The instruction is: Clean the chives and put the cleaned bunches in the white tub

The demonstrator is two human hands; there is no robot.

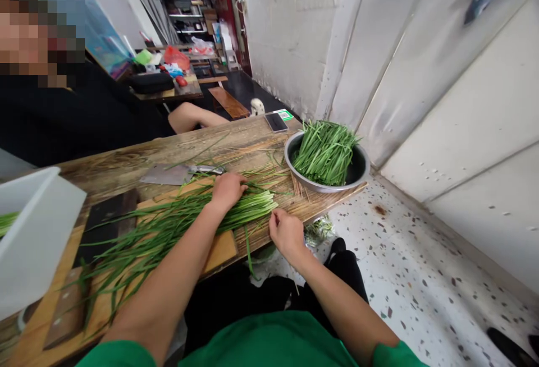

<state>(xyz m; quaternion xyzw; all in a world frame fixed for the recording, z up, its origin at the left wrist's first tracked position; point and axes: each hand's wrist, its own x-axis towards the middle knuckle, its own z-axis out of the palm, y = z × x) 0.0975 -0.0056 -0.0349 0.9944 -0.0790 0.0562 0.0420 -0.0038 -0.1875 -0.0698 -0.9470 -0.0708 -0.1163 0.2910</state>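
A loose bunch of garlic chives [168, 221] lies across a wooden cutting board [223, 246], its pale stem ends pointing right. On top of the bunch, near the stems, my left hand [228, 190] is closed with its fingers curled over the far side. My right hand [287, 232] is pinched closed by the tips of the pale ends, at the table's front edge; whatever is between its fingertips is too small to make out. Behind my left hand lies a cleaver [168, 174], its handle pointing right.
A metal bowl [290, 168] heaped with chives stands at the table's right end, near a phone [276, 122]. At left are a white plastic bin [37, 243] and a dark-bladed knife [105, 229]. Another person [84, 114] sits across the table. Plant scraps [319, 230] lie below its edge.
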